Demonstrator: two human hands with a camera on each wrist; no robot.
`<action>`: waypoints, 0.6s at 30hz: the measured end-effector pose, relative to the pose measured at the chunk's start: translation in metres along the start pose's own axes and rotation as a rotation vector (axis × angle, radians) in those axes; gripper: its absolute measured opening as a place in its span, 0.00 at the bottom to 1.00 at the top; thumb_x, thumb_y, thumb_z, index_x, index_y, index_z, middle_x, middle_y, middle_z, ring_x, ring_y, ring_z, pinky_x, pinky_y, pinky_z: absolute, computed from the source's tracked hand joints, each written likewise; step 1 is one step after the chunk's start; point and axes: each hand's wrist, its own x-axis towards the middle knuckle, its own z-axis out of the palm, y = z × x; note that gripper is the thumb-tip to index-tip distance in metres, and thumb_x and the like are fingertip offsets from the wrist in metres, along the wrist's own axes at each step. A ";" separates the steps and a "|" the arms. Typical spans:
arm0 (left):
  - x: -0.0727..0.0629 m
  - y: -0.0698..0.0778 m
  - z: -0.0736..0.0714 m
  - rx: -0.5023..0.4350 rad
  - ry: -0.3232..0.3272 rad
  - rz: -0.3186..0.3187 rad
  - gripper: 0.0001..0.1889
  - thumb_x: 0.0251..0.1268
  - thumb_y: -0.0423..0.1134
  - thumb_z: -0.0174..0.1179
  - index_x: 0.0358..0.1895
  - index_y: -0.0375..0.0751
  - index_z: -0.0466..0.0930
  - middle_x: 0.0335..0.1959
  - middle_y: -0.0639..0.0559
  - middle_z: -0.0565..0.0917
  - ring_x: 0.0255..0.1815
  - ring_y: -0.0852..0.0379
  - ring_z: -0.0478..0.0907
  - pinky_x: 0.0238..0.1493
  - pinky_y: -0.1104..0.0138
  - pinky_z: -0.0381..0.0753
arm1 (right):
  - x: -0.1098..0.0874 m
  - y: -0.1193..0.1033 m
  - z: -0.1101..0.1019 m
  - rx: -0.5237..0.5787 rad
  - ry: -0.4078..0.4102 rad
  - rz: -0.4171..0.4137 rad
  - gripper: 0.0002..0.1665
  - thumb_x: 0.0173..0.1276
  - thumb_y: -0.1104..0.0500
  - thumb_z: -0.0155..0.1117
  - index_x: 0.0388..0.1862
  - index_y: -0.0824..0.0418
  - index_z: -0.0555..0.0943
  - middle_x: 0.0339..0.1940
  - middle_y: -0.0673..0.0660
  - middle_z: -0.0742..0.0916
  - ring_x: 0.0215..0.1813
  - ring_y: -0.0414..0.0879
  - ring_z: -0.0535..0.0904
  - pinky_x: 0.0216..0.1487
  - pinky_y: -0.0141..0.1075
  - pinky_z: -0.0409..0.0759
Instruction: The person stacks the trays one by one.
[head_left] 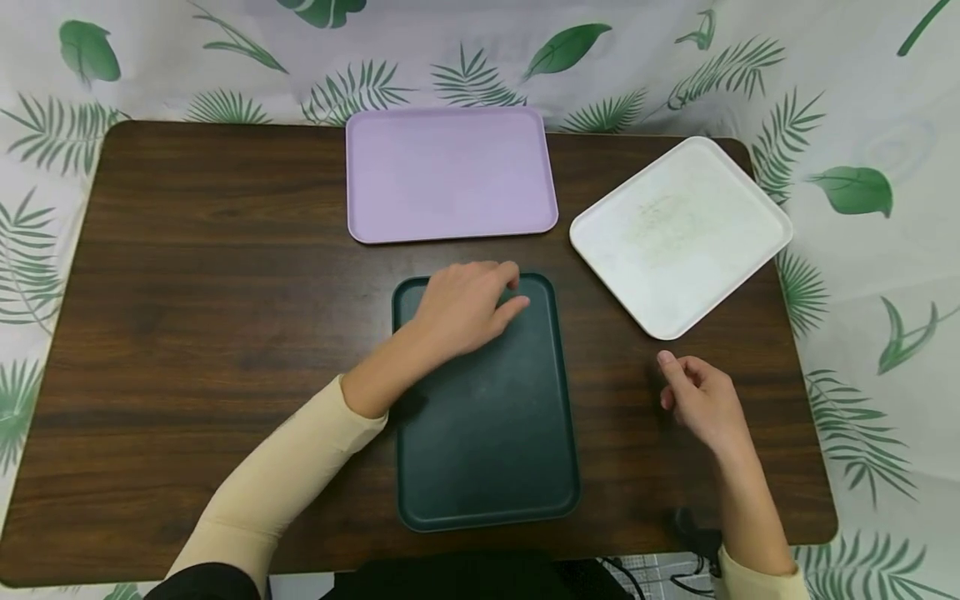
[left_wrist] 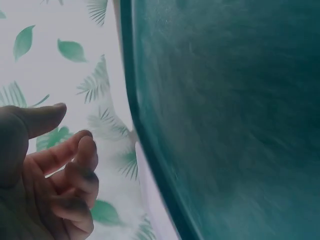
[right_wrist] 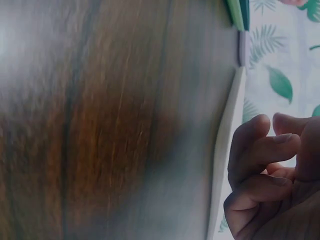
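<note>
Above the upper part of a dark green tray (head_left: 487, 417), my left hand (head_left: 467, 307) hovers with loosely bent fingers and a thumb apart from them; it holds nothing. In the left wrist view, a gap shows between thumb and fingers, and the green tray's surface fills the right side. My right hand (head_left: 703, 402) is over the brown table, just below the near corner of a white tray (head_left: 697, 242). Its fingers are relaxed and curled in, with nothing between them, as the right wrist view also shows. A lilac tray (head_left: 450, 175) lies beyond the green one.
The dark wooden table (head_left: 225, 292) has rounded corners, and all three trays lie on it. Behind and to the right hangs a white cloth (head_left: 862, 292) with green leaf prints. Black cables (head_left: 637, 579) show below the table's near edge.
</note>
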 end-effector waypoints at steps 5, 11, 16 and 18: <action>0.028 0.009 0.013 0.039 -0.007 -0.006 0.13 0.71 0.54 0.57 0.40 0.48 0.79 0.24 0.57 0.76 0.22 0.59 0.73 0.20 0.65 0.71 | 0.008 0.005 -0.003 0.026 0.010 0.020 0.38 0.74 0.33 0.46 0.46 0.68 0.76 0.19 0.54 0.81 0.14 0.45 0.70 0.19 0.38 0.70; 0.057 0.012 0.027 0.077 0.006 -0.021 0.14 0.72 0.53 0.56 0.32 0.48 0.76 0.20 0.55 0.74 0.22 0.58 0.73 0.20 0.64 0.70 | 0.015 0.010 -0.007 0.045 0.025 0.036 0.39 0.74 0.32 0.45 0.47 0.69 0.76 0.17 0.52 0.80 0.13 0.44 0.69 0.18 0.37 0.69; 0.080 0.007 0.032 0.095 0.011 -0.068 0.14 0.72 0.52 0.56 0.31 0.48 0.74 0.22 0.55 0.75 0.25 0.57 0.75 0.22 0.63 0.72 | 0.023 0.012 -0.012 0.069 0.010 0.043 0.40 0.73 0.32 0.45 0.47 0.70 0.75 0.17 0.52 0.80 0.12 0.43 0.68 0.17 0.37 0.69; 0.090 0.007 0.033 0.094 -0.003 -0.092 0.15 0.73 0.53 0.54 0.29 0.49 0.73 0.22 0.55 0.75 0.26 0.57 0.75 0.23 0.63 0.71 | 0.026 0.013 -0.013 0.078 0.007 0.049 0.40 0.73 0.32 0.45 0.47 0.70 0.75 0.16 0.52 0.80 0.12 0.43 0.68 0.17 0.37 0.69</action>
